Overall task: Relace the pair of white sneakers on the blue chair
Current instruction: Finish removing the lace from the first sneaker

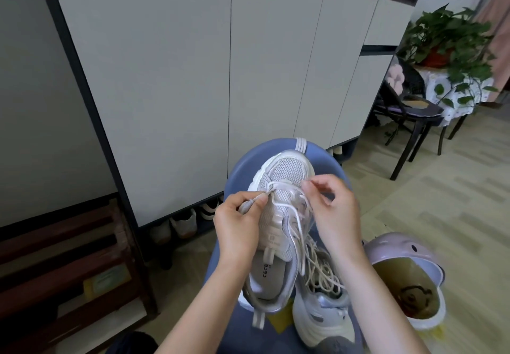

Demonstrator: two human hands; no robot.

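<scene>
A white sneaker (278,215) lies on the blue chair (323,157), with its toe pointing away from the person and its opening toward the camera. The second sneaker (323,323) lies on the same chair, just beside the first one and nearer to the person, partly under it. A loose pile of lace (321,268) rests between the two sneakers, on top of the second one.

The left hand (237,224) is at the left side of the upper sneaker; its thumb and fingers pinch a lace end near the lowest eyelets, and the lace runs from there across the front of the shoe. The right hand (331,204) is at the right side of the same sneaker, with its fingers curled and its fingertips pinched together at the other end of that crossing lace. Both hands touch the sneaker.

Behind the chair stands a tall grey cabinet (193,63), with several shoes (185,224) in the gap under it. On the floor to the right of the chair there is a pale purple helmet (408,276), opening upward. Farther right a plant (447,41) stands on a small counter with a lace cloth, near a dark chair (408,110).
</scene>
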